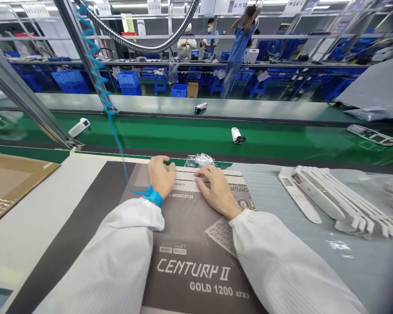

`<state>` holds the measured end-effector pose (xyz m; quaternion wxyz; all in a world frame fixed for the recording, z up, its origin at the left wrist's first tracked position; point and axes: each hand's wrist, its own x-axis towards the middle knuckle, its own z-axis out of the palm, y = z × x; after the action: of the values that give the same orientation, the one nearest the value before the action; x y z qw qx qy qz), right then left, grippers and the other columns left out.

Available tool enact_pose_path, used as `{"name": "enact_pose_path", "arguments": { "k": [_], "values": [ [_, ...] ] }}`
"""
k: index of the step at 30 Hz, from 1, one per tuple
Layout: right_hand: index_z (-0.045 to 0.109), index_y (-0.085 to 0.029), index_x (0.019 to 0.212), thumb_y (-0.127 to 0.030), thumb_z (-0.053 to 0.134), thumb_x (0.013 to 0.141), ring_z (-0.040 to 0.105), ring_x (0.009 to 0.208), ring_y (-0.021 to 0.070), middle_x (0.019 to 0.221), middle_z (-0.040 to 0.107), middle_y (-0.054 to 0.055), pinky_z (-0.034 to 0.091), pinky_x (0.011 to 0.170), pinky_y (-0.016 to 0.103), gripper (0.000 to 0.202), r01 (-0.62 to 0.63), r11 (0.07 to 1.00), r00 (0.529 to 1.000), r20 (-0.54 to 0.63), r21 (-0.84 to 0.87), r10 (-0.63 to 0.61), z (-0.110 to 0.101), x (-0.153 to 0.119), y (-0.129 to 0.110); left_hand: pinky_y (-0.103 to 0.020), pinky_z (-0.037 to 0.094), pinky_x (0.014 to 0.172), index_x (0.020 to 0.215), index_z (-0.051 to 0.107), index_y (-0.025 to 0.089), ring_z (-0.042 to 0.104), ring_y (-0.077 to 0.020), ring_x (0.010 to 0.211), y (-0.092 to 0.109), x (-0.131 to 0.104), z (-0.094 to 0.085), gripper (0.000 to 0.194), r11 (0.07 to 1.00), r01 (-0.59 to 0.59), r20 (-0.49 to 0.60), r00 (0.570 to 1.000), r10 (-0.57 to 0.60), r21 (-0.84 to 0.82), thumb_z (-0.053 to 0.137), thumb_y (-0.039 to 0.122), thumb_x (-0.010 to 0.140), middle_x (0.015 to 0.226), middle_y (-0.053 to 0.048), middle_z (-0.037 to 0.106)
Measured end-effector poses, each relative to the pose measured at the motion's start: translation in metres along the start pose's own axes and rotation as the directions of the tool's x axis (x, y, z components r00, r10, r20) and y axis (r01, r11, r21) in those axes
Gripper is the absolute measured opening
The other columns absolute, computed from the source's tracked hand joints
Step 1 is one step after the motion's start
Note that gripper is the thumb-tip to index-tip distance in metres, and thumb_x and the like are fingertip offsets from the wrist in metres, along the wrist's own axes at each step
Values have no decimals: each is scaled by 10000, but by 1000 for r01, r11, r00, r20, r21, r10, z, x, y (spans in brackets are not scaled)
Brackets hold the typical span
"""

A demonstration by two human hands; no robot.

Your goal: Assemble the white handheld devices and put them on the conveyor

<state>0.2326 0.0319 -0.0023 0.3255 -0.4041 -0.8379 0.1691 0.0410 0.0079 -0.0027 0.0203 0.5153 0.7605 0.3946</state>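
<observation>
A flat dark printed cardboard sheet [190, 226] with the words "CENTURY II" lies on the bench in front of me. My left hand [162, 175] rests over its far part, fingers apart and curved, nothing visible in them. A blue strap with a coiled cord circles that wrist. To the right, my right hand [216, 189] is above the same sheet with fingers bent and spread, also holding nothing visible. Crumpled clear plastic [201, 160] lies just beyond the hands, at the sheet's far edge.
Beyond the bench runs a green conveyor [170, 133] carrying white devices [237, 135]. On the right is a row of white plastic casings [343, 196]. Brown cardboard [16, 179] lies on the left. A metal post [29, 91] rises at the left. People are in the background.
</observation>
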Motion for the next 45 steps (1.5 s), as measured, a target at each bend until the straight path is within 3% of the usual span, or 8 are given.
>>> {"name": "enact_pose_path", "arguments": {
  "k": [10, 15, 18, 24, 31, 37, 40, 45],
  "values": [
    [675, -226, 926, -266, 559, 892, 580, 989, 257, 1026, 661, 70, 435, 902, 430, 127, -62, 989, 998, 34, 134, 58, -10, -3, -5, -456, 427, 991, 986, 574, 175, 527, -267, 1122, 9, -15, -17, 150, 985, -164, -38, 986, 162, -60, 584, 132, 843, 1142, -102, 577],
    [633, -192, 1066, -403, 590, 849, 646, 792, 219, 950, 698, 85, 517, 770, 385, 306, -361, 856, 886, -151, 370, 439, -33, 22, 40, -473, 427, 996, 976, 579, 174, 527, -276, 1121, 3, -9, -19, 145, 992, -101, -67, 993, 97, -69, 599, 137, 837, 1118, -103, 570],
    [642, -190, 1091, -344, 580, 818, 625, 708, 196, 1004, 701, 94, 516, 788, 396, 319, -380, 917, 861, -317, 117, 397, -50, 62, 83, -474, 437, 982, 969, 575, 177, 534, -273, 1103, 2, -10, -16, 148, 991, -90, -57, 995, 84, -98, 595, 125, 832, 1110, -101, 570],
    [719, -227, 1032, -178, 555, 771, 645, 869, 259, 1236, 643, 118, 484, 856, 438, 311, -219, 922, 974, -132, -319, 186, -41, 126, 121, -466, 440, 976, 962, 561, 179, 533, -270, 1105, -1, -9, -12, 158, 991, -48, -40, 998, 44, -125, 588, 106, 824, 1085, -96, 572],
    [629, -245, 1233, -380, 504, 909, 660, 844, 251, 1032, 696, 90, 507, 824, 448, 373, -166, 986, 964, -210, 4, 164, -53, 120, 55, -455, 433, 1001, 999, 577, 174, 547, -268, 1122, 6, -7, -19, 145, 972, -70, -50, 997, 60, -224, 570, 152, 856, 1122, -109, 590],
    [629, -253, 1161, -568, 677, 798, 667, 901, 221, 1008, 723, 63, 538, 838, 419, 483, -300, 708, 954, 192, 639, 231, -62, 68, -15, -375, 487, 919, 1205, 589, 191, 612, -240, 1083, 24, -11, -34, 352, 849, -58, 198, 962, 187, -525, 512, 399, 932, 1199, -104, 642],
    [632, -244, 1168, -589, 590, 860, 655, 908, 221, 1019, 719, 70, 520, 844, 423, 465, -267, 790, 960, 84, 552, 266, -54, 49, -19, -260, 476, 613, 1047, 663, 183, 624, -159, 663, 29, -15, -38, 328, 798, 160, 495, 848, 189, -580, 479, 430, 936, 794, -28, 677],
    [693, -270, 997, -450, 584, 914, 611, 940, 229, 1109, 675, 59, 449, 840, 399, 226, 46, 999, 982, -182, -7, -47, -55, 38, -13, -233, 414, 574, 932, 696, 187, 573, -141, 612, 31, -18, -37, 260, 834, 88, 432, 882, 189, -545, 510, 369, 911, 707, -4, 634]
  ]
}}
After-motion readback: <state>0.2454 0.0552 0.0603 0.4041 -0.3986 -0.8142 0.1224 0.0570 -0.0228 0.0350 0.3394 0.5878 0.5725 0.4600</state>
